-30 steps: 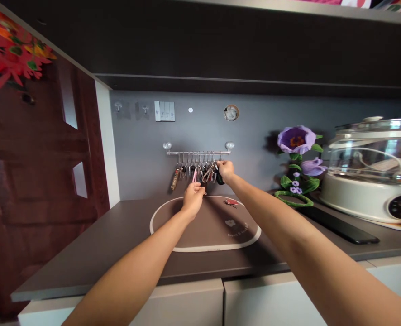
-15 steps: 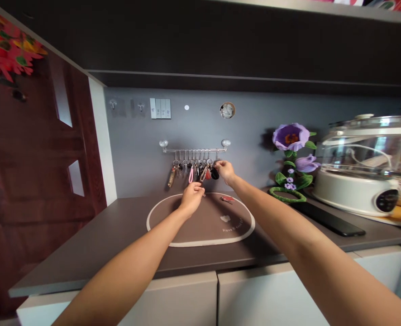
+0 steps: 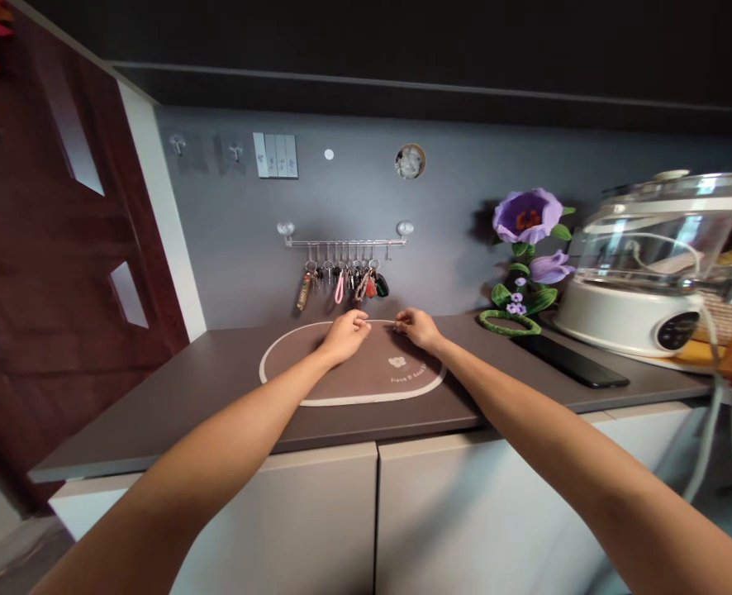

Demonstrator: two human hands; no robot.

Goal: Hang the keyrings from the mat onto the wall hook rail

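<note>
My left hand (image 3: 345, 335) is over the back half of the oval brown mat (image 3: 297, 401), its fingers curled together. Whatever may be between its fingertips is too small to make out. To its right, my right hand (image 3: 420, 329) reaches down at the mat's back right part, thumb and fingers pinched. They are where a red-tagged key lay, and that key is now mostly covered by the fingers. Above both hands, several bunches of keys (image 3: 357, 277) hang from a clear hook rail (image 3: 344, 243) on the wall. Among them are a pink strap (image 3: 339, 287) and a brown tag (image 3: 304, 292).
On the right of the counter stand a purple knitted flower (image 3: 527, 216) with a green ring base, a black phone (image 3: 570, 359) and a clear-topped steamer (image 3: 626, 314). A dark cabinet (image 3: 366, 41) overhangs the counter. The wooden door (image 3: 56, 330) is at left.
My right hand has come down from the hanging keys to the mat. The red-tagged key no longer shows there. My left hand stays near the mat's back edge, and the view has tilted down.
</note>
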